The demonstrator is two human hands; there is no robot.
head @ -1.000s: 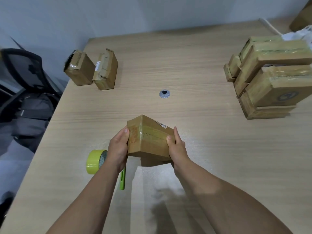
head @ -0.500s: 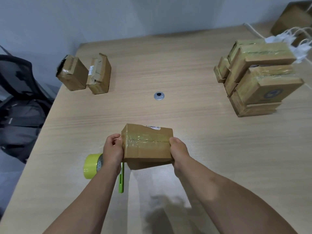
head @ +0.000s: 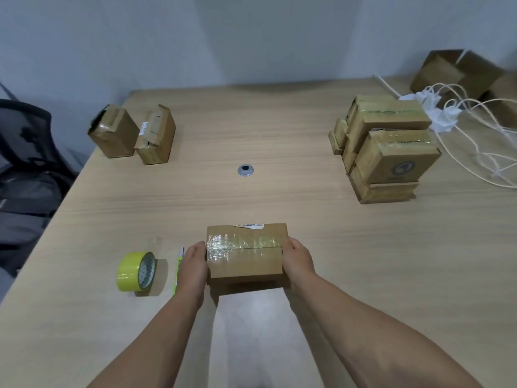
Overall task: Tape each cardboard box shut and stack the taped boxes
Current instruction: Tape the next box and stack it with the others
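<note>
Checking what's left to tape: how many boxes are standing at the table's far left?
2: the left box and the right box, side by side. Nothing seems hidden behind them.

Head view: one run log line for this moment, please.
box: seam taped | left grip: holds left end | right grip: holds right end | tape roll: left of box | stack: far right

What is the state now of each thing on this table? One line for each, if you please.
held box: top seam taped shut.
left hand: grips its left end.
right hand: grips its right end.
two far-left boxes: standing, flaps not flat.
right stack: taped boxes, piled.
tape roll: standing on edge.
</note>
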